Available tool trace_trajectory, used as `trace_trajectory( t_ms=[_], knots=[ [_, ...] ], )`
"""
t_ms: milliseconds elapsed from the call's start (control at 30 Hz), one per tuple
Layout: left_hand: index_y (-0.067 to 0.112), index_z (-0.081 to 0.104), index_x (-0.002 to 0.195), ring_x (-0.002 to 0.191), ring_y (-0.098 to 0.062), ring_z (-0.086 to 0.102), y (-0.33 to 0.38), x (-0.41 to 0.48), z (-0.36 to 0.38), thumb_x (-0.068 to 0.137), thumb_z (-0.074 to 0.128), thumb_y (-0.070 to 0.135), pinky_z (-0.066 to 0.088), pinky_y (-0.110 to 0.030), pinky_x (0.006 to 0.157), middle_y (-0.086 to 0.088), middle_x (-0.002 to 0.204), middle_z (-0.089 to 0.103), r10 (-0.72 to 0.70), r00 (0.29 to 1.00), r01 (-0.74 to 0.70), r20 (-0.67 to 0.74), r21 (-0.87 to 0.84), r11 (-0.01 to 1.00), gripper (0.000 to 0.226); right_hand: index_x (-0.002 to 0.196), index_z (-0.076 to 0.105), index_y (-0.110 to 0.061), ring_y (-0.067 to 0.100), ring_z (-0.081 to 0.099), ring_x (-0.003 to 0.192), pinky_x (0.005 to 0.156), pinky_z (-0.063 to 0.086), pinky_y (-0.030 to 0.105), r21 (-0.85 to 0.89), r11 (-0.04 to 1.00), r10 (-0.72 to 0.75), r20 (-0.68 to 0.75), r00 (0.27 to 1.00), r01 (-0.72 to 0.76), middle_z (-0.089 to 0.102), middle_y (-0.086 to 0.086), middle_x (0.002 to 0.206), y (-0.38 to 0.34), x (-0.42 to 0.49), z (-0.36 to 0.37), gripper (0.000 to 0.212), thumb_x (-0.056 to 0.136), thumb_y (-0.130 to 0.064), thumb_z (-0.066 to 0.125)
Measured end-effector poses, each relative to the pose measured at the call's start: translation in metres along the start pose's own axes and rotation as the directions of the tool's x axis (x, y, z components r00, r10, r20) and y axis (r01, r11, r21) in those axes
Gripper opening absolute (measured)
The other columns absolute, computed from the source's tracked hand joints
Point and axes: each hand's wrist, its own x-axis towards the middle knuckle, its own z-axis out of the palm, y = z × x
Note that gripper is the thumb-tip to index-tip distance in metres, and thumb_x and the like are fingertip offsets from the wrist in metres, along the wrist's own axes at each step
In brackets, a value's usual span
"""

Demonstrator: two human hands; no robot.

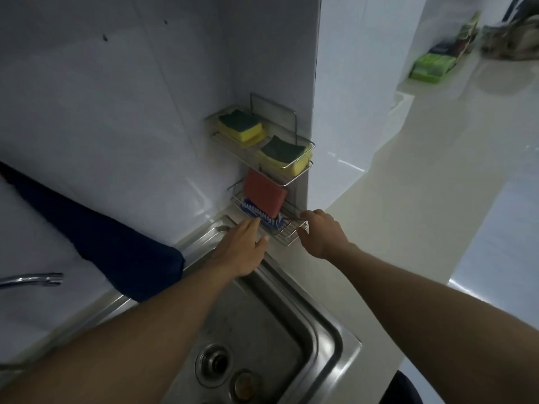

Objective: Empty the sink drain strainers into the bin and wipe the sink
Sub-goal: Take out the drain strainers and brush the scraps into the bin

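A steel sink point(320, 325) fills the lower middle, with a round drain strainer point(214, 364) in its floor and a second small round piece point(245, 384) beside it. On the wall above its far corner hangs a two-tier wire rack point(291, 231). The lower tier holds a blue-and-white brush point(262, 215) and an orange sponge point(264, 192). My left hand point(242, 249) reaches flat toward the brush, fingertips touching it. My right hand point(320, 231) rests at the rack's front right corner, fingers curled on the wire.
Two yellow-green sponges point(240, 125) point(287, 154) lie on the rack's upper tier. A dark blue cloth point(96, 237) drapes across the counter left of the sink. A tap spout point(38, 279) juts in at far left. A pale counter point(423, 158) runs right, with packages at its far end.
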Motion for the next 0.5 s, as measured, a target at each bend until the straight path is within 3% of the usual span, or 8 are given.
trace_trajectory(
  t_ms=[100,233,500],
  knots=[
    [0.021,0.017,0.158,0.146,-0.024,0.033,0.006,0.02,0.018,0.103,0.034,0.047,0.032,-0.045,0.115,0.001,0.166,0.018,-0.011,0.999,0.012,0.039,-0.032,0.999,0.063,0.14,0.049,-0.018,0.036,0.053,0.118,0.095,0.048,0.045,-0.031,0.999,-0.021,0.037,0.999,0.023,0.055,0.014,0.134,0.007,0.016,0.009,0.045,0.097,-0.028,0.051],
    [0.022,0.012,0.16,0.153,-0.023,0.018,0.007,0.043,0.035,0.103,0.036,0.046,0.023,-0.042,0.12,0.002,0.168,0.007,-0.006,0.996,0.008,0.091,-0.02,1.0,0.066,0.138,0.052,-0.013,0.036,0.052,0.12,0.097,0.049,0.042,-0.001,1.0,-0.027,0.076,0.997,0.027,0.054,0.016,0.133,0.014,0.033,0.02,0.043,0.095,-0.02,0.052],
    [0.018,0.012,0.16,0.154,-0.022,0.01,0.007,0.063,0.052,0.104,0.035,0.045,0.017,-0.04,0.122,0.002,0.169,-0.001,-0.004,0.976,0.003,0.219,0.005,1.0,0.066,0.128,0.064,-0.012,0.033,0.059,0.107,0.09,0.052,0.036,-0.008,0.999,0.035,0.082,0.996,-0.034,0.056,0.014,0.118,0.022,0.054,0.028,0.038,0.092,-0.005,0.052]
  ],
)
